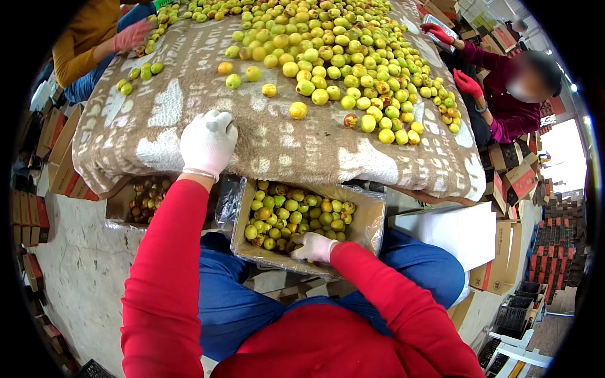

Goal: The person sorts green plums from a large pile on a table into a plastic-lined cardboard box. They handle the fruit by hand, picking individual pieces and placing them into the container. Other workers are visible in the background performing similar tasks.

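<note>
My left hand, in a white glove, rests curled on the brown patterned plush blanket near the table's front edge; whether it holds anything is hidden. My right hand, gloved too, reaches into a plastic-lined cardboard box on my lap, among green and reddish jujube-like fruits. Its fingertips touch the fruits, and a grip on one cannot be made out. A large heap of similar fruits covers the far and middle part of the blanket, with a few single ones nearer to me.
A box of browner fruits stands under the table at left. White foam boxes and an open carton are at right. One co-worker's red-gloved hand is at upper left; another person sits at right.
</note>
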`<state>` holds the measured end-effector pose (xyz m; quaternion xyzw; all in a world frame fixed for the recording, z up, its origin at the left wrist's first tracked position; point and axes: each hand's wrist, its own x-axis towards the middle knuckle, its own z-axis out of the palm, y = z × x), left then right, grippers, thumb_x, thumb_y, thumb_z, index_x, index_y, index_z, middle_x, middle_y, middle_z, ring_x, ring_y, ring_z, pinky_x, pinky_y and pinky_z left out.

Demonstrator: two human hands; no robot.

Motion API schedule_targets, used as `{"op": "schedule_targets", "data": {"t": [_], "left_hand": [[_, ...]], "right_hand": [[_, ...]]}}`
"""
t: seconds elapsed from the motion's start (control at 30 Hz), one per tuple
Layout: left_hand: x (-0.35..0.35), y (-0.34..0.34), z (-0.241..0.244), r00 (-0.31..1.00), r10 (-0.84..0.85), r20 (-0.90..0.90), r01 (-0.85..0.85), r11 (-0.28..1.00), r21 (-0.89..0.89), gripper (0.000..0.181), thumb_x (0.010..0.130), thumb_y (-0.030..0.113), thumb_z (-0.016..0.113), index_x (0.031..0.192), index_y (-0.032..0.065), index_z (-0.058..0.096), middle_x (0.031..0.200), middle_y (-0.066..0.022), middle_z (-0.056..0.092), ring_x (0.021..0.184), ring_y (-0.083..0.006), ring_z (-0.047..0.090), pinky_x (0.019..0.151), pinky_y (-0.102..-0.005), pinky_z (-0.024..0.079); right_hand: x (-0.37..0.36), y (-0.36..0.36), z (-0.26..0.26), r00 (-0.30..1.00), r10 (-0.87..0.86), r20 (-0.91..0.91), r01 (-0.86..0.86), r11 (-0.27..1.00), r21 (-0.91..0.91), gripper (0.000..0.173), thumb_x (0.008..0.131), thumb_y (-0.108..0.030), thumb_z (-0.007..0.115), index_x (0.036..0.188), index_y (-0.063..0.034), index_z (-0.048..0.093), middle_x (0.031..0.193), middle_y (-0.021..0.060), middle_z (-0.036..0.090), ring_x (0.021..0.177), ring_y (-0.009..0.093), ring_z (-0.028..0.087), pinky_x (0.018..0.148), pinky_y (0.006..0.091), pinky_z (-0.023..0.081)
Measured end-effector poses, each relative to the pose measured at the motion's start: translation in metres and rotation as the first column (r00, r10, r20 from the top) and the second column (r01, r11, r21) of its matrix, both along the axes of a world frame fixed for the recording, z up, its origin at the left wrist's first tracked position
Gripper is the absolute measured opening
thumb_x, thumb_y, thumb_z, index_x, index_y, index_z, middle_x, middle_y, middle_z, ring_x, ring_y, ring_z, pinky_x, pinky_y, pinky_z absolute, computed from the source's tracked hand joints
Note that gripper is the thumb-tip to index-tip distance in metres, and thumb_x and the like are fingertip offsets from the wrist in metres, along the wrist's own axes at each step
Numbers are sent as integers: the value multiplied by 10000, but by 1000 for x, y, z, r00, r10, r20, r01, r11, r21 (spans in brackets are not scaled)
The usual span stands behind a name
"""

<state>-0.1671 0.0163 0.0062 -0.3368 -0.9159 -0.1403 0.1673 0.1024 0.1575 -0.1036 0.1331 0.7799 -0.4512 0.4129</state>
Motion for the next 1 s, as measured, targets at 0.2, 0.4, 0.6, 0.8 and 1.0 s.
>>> {"op": "schedule_targets", "data": {"t": [0.2,0.4,0.6,0.8,1.0], "left_hand": [[1,1,0,1000,-1,10,1,1000,9,128,812,207,628,873,108,682,903,-72,667,875,-279,643,753,-401,530],[-1,2,1,1000,-10,-2,10,999,32,130,821,202,615,879,111,687,909,-66,670,859,-285,647,746,-409,531],[0,-1,-3,999,24,26,-24,1000,-1,126,813,227,624,850,121,681,893,-60,670,879,-266,643,763,-397,535],[-1,0,-3,1000,10,-2,-10,1000,8,130,814,239,629,831,117,672,878,-58,668,867,-264,642,754,-394,535],[2,-4,-2,1000,24,12,-24,1000,1,132,814,220,625,874,114,677,903,-62,666,875,-278,643,761,-403,533]], "right_hand": [[-32,6,46,527,-662,534,850,409,-332,225,945,-178,601,1118,-35,626,1009,63,641,822,173,636,630,281,557],[-90,93,210,295,-924,243,467,-82,-881,491,980,-488,489,1210,-59,554,1047,149,643,884,307,661,750,441,572],[-63,75,161,627,-754,197,532,229,-815,488,1009,-402,416,1220,16,555,1250,215,582,1113,334,576,1000,458,457],[-37,59,28,918,-183,-353,285,922,261,494,943,-317,501,1330,-9,515,1285,228,582,1202,374,543,1032,390,422],[-35,45,-23,960,-156,-234,230,913,337,583,950,-380,482,1377,17,465,1432,291,413,1303,420,439,1099,395,358]]}}
